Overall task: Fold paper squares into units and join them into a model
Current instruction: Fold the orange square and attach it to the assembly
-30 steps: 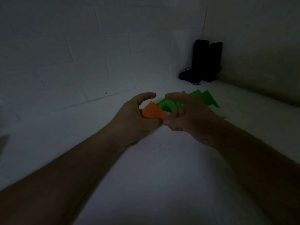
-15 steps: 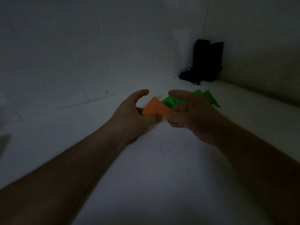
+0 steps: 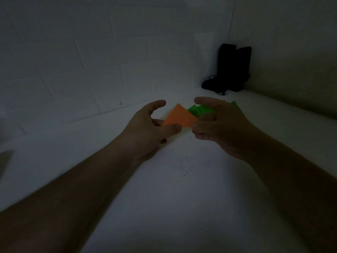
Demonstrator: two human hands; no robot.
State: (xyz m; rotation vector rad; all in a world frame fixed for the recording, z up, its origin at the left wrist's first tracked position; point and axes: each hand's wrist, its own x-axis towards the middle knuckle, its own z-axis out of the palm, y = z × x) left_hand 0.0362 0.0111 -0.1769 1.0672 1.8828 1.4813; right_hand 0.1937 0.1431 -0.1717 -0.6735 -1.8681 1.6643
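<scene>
A white table surface (image 3: 182,207) fills the lower part of the dim head view and meets a white brick-pattern wall (image 3: 82,57) at the back and a plain wall at the right. In the far corner a black object (image 3: 232,67) stands against the wall with a dark cord bunched at its foot; what it is cannot be made out.

Both forearms reach in from the bottom corners toward the middle of the table. The left hand (image 3: 147,128) has its thumb laid over the lower left edge of an orange folded paper (image 3: 179,115), with fingers behind it and the index finger lifted clear and curved above. The right hand (image 3: 218,125) pinches the paper's right corner, its index finger arched over the top. The two hands are close together, joined only by the paper, which is held up just above the table, a pointed shape with its tip upward.

Behind it, partly hidden by the right hand, green paper pieces (image 3: 197,110) lie on the table. A scatter of small dark specks (image 3: 184,164) marks the surface nearer the camera.
</scene>
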